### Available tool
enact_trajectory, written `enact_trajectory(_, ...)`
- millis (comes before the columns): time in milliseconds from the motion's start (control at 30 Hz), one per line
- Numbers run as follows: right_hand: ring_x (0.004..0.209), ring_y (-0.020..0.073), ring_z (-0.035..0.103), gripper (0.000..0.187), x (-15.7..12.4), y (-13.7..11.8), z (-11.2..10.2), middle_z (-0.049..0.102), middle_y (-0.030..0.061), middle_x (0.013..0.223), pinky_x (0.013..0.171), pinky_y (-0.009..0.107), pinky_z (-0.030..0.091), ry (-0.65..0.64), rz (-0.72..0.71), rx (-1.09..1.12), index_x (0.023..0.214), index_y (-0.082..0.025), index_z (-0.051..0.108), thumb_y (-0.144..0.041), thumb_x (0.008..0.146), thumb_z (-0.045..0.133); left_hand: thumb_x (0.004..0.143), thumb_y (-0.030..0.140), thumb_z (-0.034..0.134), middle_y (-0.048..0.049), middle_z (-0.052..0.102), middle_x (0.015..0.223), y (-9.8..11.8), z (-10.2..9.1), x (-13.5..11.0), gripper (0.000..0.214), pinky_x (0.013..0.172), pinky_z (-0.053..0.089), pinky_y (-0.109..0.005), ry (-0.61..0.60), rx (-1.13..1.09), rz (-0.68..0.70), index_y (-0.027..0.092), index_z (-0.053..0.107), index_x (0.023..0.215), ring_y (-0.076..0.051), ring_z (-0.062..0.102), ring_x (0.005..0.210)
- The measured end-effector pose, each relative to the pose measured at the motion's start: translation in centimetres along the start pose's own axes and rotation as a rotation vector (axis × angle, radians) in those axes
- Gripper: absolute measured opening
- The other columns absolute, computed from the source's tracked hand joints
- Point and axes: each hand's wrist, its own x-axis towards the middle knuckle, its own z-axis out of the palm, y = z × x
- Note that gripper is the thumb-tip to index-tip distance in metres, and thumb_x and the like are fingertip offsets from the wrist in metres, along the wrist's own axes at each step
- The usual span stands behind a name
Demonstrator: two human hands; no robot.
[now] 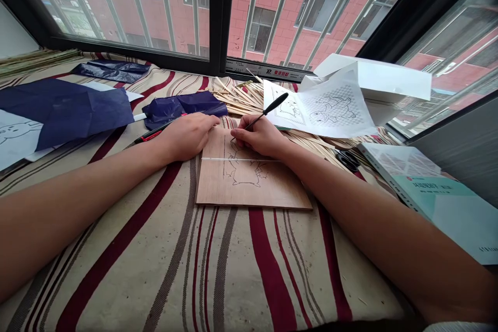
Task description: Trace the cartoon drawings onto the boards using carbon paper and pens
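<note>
A flat wooden board (280, 187) with a dark line drawing of an animal lies on the striped cloth. A thin pale band (218, 158) runs across it. My left hand (190, 135) is closed at the board's upper left edge, fingers curled onto it and pressing it. My right hand (260, 135) pinches a slim tool with a black handle (277, 102). The handle slants up to the right, and the thin tip meets the upper part of the drawing. Just left of my left hand lies a red and black pen-like object (151, 136), partly hidden by that hand.
Dark blue sheets (66, 109) lie at the left, over white drawings. Thin bamboo strips (241, 94) are heaped behind the board. Printed turtle drawings (330, 106) lean near a white box (392, 78). Black-handled scissors (347, 160) and a book (436, 192) lie right. Barred windows stand behind.
</note>
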Motion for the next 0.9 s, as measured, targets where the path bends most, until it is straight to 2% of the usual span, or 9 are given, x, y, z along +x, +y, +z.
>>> enact_trajectory(100,0.046,0.0081,0.043,0.029,0.0,-0.2,-0.1,0.062,-0.0029,0.056,0.043,0.023,0.033,-0.03,0.0,-0.003,0.07,-0.022,0.053,-0.023,0.093,0.07,0.095,0.022,0.038,-0.0215,0.074,0.128,-0.6,-0.3,0.0,0.05,0.11,0.054,-0.051,0.008,0.014,0.044,0.007,0.068,0.131,-0.035,0.068,0.124)
enact_trajectory(233,0.045,0.0081,0.043,0.029,0.0,-0.3,0.0,0.063,-0.0027,0.056,0.042,0.023,0.032,-0.033,0.005,-0.008,0.07,-0.022,0.052,-0.023,0.093,0.07,0.098,0.02,0.038,-0.0192,0.074,0.13,-1.5,-0.5,0.0,0.045,0.118,0.049,-0.05,0.032,0.021,0.166,0.01,0.071,0.127,-0.032,0.062,0.137)
enact_trajectory(400,0.047,0.0083,0.043,0.029,-0.1,-0.2,0.0,0.062,-0.003,0.057,0.044,0.024,0.033,-0.027,-0.011,-0.011,0.072,-0.022,0.053,-0.026,0.092,0.073,0.097,0.02,0.039,-0.0159,0.078,0.122,-2.0,-0.5,0.0,0.043,0.115,0.052,-0.048,0.018,0.059,0.178,0.013,0.074,0.123,-0.03,0.066,0.13)
enact_trajectory(533,0.047,0.0089,0.044,0.034,0.1,0.0,-0.1,0.062,-0.0028,0.056,0.043,0.023,0.032,-0.077,0.001,0.02,0.069,-0.022,0.053,-0.033,0.088,0.08,0.097,0.02,0.04,-0.0159,0.078,0.121,-0.9,-0.4,-0.3,0.04,0.112,0.053,-0.048,0.1,-0.054,0.186,0.013,0.074,0.116,-0.029,0.069,0.123)
enact_trajectory(600,0.046,0.0085,0.043,0.034,0.2,0.2,0.0,0.062,-0.0029,0.056,0.042,0.023,0.031,-0.058,0.004,0.034,0.07,-0.023,0.052,-0.034,0.089,0.079,0.095,0.019,0.041,-0.0157,0.076,0.125,0.2,-0.2,-0.4,0.04,0.112,0.053,-0.047,0.132,-0.141,0.135,0.012,0.072,0.12,-0.029,0.069,0.122)
enact_trajectory(733,0.045,0.0076,0.043,0.03,0.2,0.1,0.2,0.062,-0.0031,0.057,0.042,0.023,0.03,-0.023,0.007,0.037,0.072,-0.022,0.052,-0.027,0.092,0.074,0.091,0.02,0.043,-0.0155,0.076,0.124,1.9,0.1,-0.4,0.044,0.106,0.057,-0.046,0.08,-0.228,0.041,0.011,0.068,0.126,-0.029,0.071,0.116)
enact_trajectory(900,0.045,0.0077,0.043,0.033,0.0,-0.3,-0.1,0.061,-0.0038,0.054,0.043,0.023,0.032,-0.063,-0.015,0.028,0.069,-0.022,0.053,-0.026,0.088,0.08,0.088,0.021,0.045,-0.0171,0.074,0.127,2.2,0.0,-0.4,0.048,0.108,0.055,-0.047,0.032,-0.231,0.053,0.009,0.066,0.129,-0.031,0.07,0.118)
